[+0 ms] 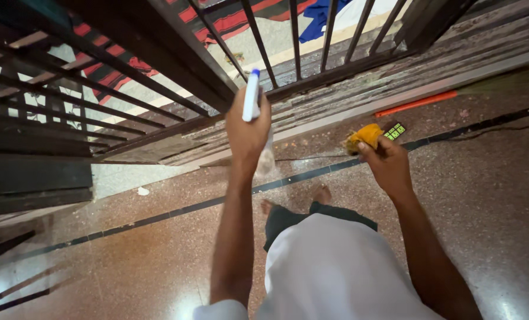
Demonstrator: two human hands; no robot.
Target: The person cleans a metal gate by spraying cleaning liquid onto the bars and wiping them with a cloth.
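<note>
Gripping a light, rigid spray bottle (252, 95) by its neck, the left hand (247, 127) aims gateward — the right hand (388, 166) clenches a soft, crushable yellow cloth (364, 137).

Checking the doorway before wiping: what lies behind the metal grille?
Behind the metal grille lie a red-and-black striped cloth and a blue cloth on pale floor; the bars cover parts of both.

Metal gate (175, 77) blocks way ahead, only narrow gaps btwn bars; floor (128, 249) open left & right.
</note>
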